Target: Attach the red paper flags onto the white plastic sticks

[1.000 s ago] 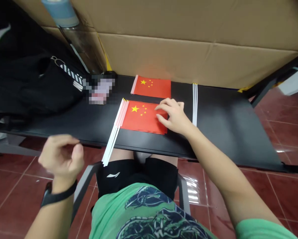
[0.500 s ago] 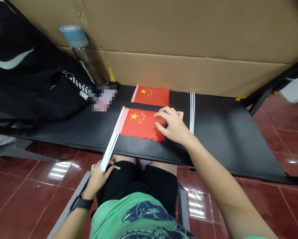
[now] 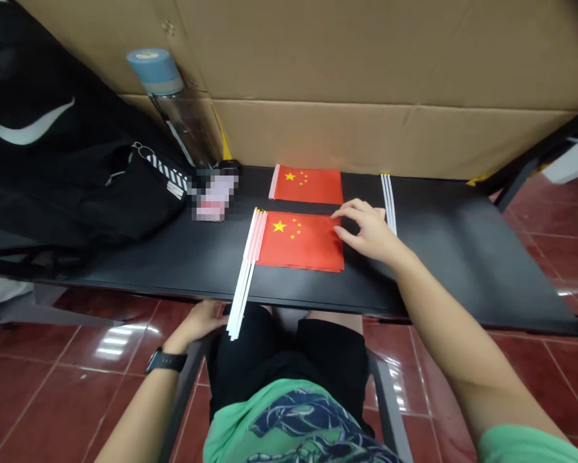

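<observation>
A stack of red flags with yellow stars (image 3: 301,241) lies on the black table, their white sticks (image 3: 240,299) bunched on the left and jutting past the front edge. My right hand (image 3: 366,228) hovers at the stack's right edge, fingers curved and apart, holding nothing. My left hand (image 3: 202,321) is low by my thigh, left of the stick ends and apart from them; its thumb stretches out, while the table edge partly hides the other fingers. Behind the stack lies another red flag (image 3: 312,185). Several white sticks (image 3: 389,202) lie to the right, partly covered by my right hand.
A black bag (image 3: 76,167) fills the left side, beside a clear bottle with a blue lid (image 3: 156,71). A blurred-out pinkish item (image 3: 216,196) lies near it. Brown cardboard (image 3: 317,58) stands behind the black table (image 3: 462,257).
My left hand has come away from the stick ends toward the table's underside. My right hand has drawn slightly rightward off the flag stack. The whole view has shifted a little.
</observation>
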A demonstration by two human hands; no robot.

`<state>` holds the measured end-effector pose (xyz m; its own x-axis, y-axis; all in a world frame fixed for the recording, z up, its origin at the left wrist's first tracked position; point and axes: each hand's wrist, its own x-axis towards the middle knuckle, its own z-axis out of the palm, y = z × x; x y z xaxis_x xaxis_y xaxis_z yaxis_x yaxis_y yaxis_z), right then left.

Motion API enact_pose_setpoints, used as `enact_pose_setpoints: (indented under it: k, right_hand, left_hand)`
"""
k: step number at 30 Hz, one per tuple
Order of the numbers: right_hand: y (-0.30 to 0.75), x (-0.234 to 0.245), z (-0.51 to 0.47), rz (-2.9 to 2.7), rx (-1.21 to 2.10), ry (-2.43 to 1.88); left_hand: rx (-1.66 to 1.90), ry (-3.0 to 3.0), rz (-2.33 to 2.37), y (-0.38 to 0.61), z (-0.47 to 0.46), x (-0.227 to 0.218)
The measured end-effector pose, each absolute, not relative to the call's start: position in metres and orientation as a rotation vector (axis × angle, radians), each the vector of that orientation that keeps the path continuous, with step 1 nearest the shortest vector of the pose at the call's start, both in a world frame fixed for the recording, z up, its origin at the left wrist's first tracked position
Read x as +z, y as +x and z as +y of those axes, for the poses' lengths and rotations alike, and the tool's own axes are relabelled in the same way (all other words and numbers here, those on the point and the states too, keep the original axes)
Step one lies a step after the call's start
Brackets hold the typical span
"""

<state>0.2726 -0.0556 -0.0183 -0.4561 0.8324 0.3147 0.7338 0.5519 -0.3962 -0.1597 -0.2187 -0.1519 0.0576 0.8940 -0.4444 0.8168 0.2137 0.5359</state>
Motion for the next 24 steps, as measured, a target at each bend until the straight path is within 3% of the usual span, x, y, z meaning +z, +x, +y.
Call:
enact_pose_setpoints:
  k: [5,10,13,17,24]
  right_hand:
    - [0.286,-0.026,-0.039,-2.156,0.127,-1.394]
    - [0.297,-0.031,-0.034,-2.046,-0.017,-1.522]
    - [0.299,-0.029,-0.034,-2.048,-0.074,-1.570]
    - [0.295,-0.021,-0.026,-2.126,-0.078,-1.555]
    - [0.260,-0.020,0.000,-2.366,0.135,-1.385]
  left_hand:
    - [-0.187,1.685,1.503,-0.208,-0.238,-0.083]
    - [-0.021,1.934,1.112,-0.203,-0.210,0.026]
    - [0.247,2.135,1.006,-0.164,-0.173,0.067]
    - [0.576,2.403,0.863,-0.090,-0.097,0.070]
    - [0.789,2.537,1.129,-0.015,0.013,0.004]
